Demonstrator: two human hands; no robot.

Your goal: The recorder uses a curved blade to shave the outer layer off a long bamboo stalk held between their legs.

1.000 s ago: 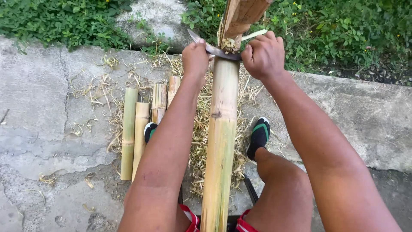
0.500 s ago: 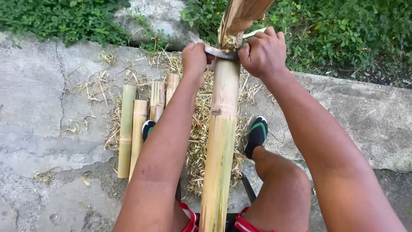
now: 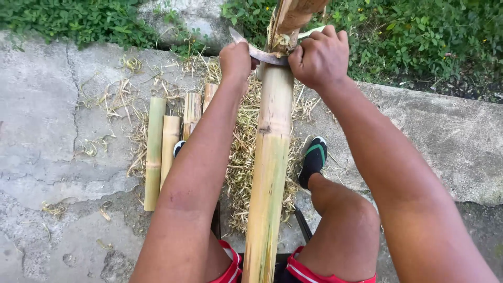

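both hands (image 3: 277,58) grip blade (image 3: 260,52) across bamboo pole (image 3: 268,162).

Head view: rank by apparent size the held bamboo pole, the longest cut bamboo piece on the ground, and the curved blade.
1. Bamboo pole, largest, though nearest the camera.
2. Longest cut bamboo piece, on the concrete left.
3. Curved blade, smallest; both hands, left and right, cover its ends.

Soft, even daylight, no hard shadows or glare. Pretty sharp overall; the forearms at 5 and 7 o'clock look stretched by the wide lens.
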